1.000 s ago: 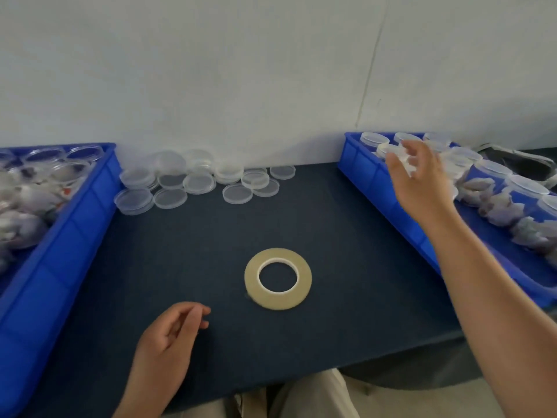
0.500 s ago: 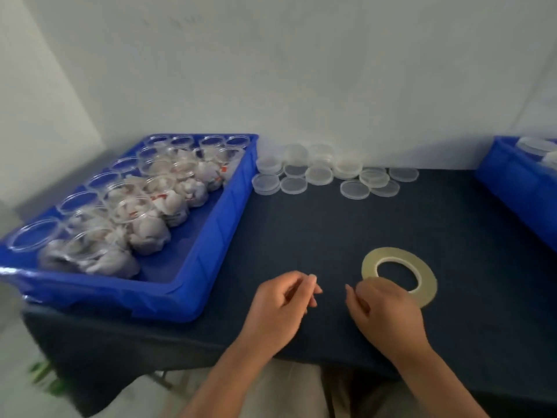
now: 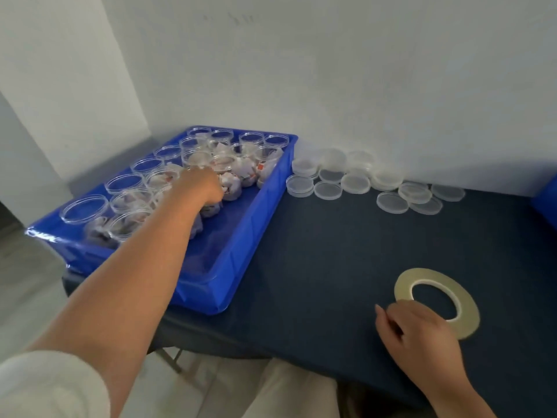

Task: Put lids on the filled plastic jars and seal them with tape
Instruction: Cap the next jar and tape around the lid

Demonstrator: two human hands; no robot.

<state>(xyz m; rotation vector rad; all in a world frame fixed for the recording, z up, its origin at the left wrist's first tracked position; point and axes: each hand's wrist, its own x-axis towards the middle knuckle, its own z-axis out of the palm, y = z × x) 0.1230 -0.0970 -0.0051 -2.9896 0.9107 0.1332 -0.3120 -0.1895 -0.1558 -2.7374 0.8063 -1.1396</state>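
Left hand (image 3: pixel 199 186) over jars (image 3: pixel 124 184) in bin (image 3: pixel 241 236), fingers hidden; right hand (image 3: pixel 422 336), loosely curled, covers tape's (image 3: pixel 434 274) near edge.

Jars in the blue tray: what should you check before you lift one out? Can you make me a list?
1. Left hand has a firm hold of a jar: cannot tell, its fingers are hidden among the jars.
2. Jars are filled and open on top: ok for those that show in the blue tray.
3. Loose lids are ready: ok, a pile lies on the table by the wall, beside the tray.
4. Tape roll is close by: ok, it lies flat at the right hand.
5. Right hand is free to take a lid: cannot tell, it overlaps the roll's near edge.
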